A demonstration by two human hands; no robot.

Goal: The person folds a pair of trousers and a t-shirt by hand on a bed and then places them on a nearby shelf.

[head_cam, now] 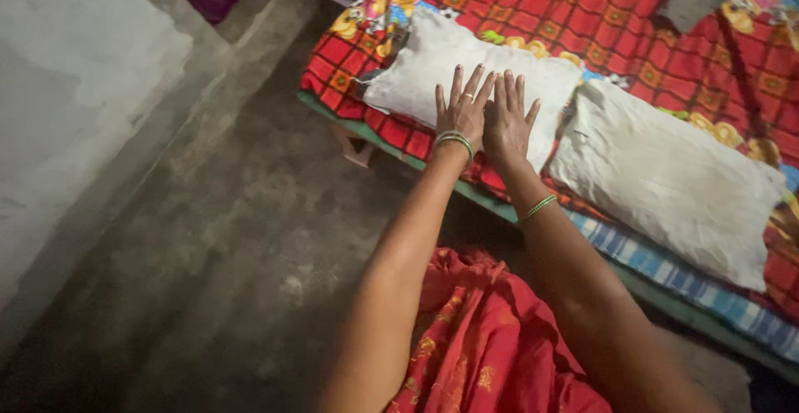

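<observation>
Both hands lie flat and unclenched, fingers spread, grasping nothing. The left hand [460, 111] and right hand [506, 121] press side by side, thumbs touching, on the near white pillow [433, 67], upper centre of frame, apparently to flatten or steady it. That pillow rests near the edge of the bed [391, 136], on a red checked sheet [583, 13]. A second white pillow [670, 180] lies just beside it, right of frame. Red cloth [487, 338] fills the lower centre, above a bare concrete floor [216, 238].

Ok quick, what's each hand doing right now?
Left hand: open, flat on the white pillow, holding nothing.
Right hand: open, flat on the same pillow, holding nothing.
</observation>
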